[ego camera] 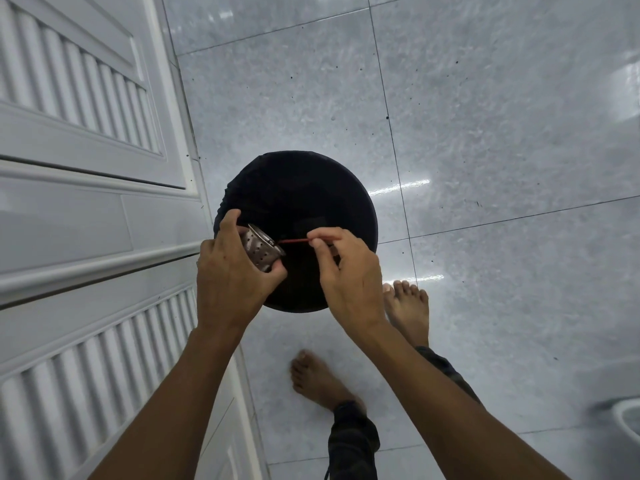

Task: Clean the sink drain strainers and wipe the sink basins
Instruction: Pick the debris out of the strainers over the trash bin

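Note:
My left hand (228,271) grips a metal sink drain strainer (260,250), a perforated steel cup tipped on its side with its rim facing right. My right hand (346,271) pinches a thin red stick (293,241) whose tip reaches into the strainer's open end. Both hands hover over a round black-lined trash bin (298,202) on the floor. The inside of the strainer is hidden from me.
White louvered cabinet doors (86,168) with a long rail handle fill the left side. Glossy grey floor tiles (485,133) stretch to the right. My bare feet (408,306) stand just behind the bin. A white object's edge (627,424) shows at the lower right.

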